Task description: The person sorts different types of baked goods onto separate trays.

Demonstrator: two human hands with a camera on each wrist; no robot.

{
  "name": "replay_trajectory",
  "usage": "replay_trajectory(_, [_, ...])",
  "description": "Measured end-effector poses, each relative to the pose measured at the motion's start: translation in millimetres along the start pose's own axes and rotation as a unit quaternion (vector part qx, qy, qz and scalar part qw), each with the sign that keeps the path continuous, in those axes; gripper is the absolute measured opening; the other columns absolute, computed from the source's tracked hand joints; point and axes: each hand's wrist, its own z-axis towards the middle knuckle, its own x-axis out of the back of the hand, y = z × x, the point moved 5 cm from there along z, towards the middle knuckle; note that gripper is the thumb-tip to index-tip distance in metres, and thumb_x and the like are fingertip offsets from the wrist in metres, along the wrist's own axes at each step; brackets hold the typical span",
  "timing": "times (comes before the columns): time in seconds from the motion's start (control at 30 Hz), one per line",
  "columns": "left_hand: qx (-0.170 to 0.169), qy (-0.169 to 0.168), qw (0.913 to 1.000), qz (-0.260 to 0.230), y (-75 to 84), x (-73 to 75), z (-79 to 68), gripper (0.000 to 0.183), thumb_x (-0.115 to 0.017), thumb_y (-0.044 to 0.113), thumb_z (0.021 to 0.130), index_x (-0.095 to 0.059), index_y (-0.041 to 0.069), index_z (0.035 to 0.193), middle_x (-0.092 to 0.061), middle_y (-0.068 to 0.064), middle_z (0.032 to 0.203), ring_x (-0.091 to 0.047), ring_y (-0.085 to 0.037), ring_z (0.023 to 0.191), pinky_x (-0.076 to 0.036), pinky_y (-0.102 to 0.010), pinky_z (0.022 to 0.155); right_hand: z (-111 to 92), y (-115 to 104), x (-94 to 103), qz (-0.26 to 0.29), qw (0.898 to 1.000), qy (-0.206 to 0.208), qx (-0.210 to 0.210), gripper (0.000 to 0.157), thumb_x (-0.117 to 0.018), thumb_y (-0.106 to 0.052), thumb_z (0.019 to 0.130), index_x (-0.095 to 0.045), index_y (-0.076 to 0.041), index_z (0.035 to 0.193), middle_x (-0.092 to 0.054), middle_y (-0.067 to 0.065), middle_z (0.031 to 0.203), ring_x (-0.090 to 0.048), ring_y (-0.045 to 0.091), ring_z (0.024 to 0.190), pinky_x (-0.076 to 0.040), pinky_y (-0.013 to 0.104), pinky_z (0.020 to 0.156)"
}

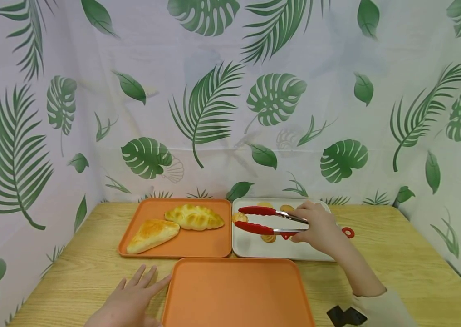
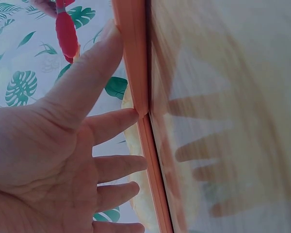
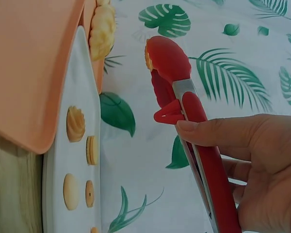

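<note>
My right hand (image 1: 316, 227) grips red-and-steel tongs (image 3: 203, 141) above the white tray (image 1: 251, 247). Between the red tong tips is a small golden cookie (image 1: 240, 218), only partly visible in the right wrist view. Under the tongs, several cookies lie on the white tray, among them a swirled cookie (image 3: 75, 124) and a plain oval one (image 3: 71, 191). My left hand (image 1: 130, 299) lies with fingers spread at the left edge of the front orange tray (image 1: 236, 290), its thumb against the rim. That front tray bears nothing.
Behind the left hand, another orange tray (image 1: 210, 245) holds a triangular pastry (image 1: 153, 235) and a braided bread (image 1: 193, 217). All three trays sit close together on a wooden table (image 1: 410, 254). A leaf-patterned cloth (image 1: 222, 177) hangs behind and at both sides.
</note>
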Motion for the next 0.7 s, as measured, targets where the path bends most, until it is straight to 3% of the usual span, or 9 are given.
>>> replay_trajectory(0.27, [-0.003,0.000,1.0000,-0.005,0.7,1.5,-0.9,0.095,-0.069,0.057,0.056,-0.034,0.026,0.139,-0.026,-0.016,0.146,-0.016,-0.041,0.135,-0.020,-0.070,0.094,21.8,17.8,-8.2,-0.017,0.999,-0.016,-0.046,0.056,-0.079,-0.019,0.063,-0.061,-0.010,0.116,-0.058,0.012,0.109,-0.050,0.033,0.095,-0.042,0.048,0.067])
replay_trajectory(0.7, [-0.002,0.000,1.0000,-0.007,0.7,1.7,-1.3,0.095,-0.069,0.057,0.056,-0.033,0.027,0.139,-0.027,-0.017,0.146,-0.016,-0.041,0.135,-0.020,-0.071,0.094,49.2,41.9,-44.2,-0.018,0.987,-0.066,-0.145,0.057,-0.077,-0.017,0.067,-0.058,-0.008,0.120,-0.051,0.018,0.120,-0.041,0.039,0.111,-0.031,0.066,0.084])
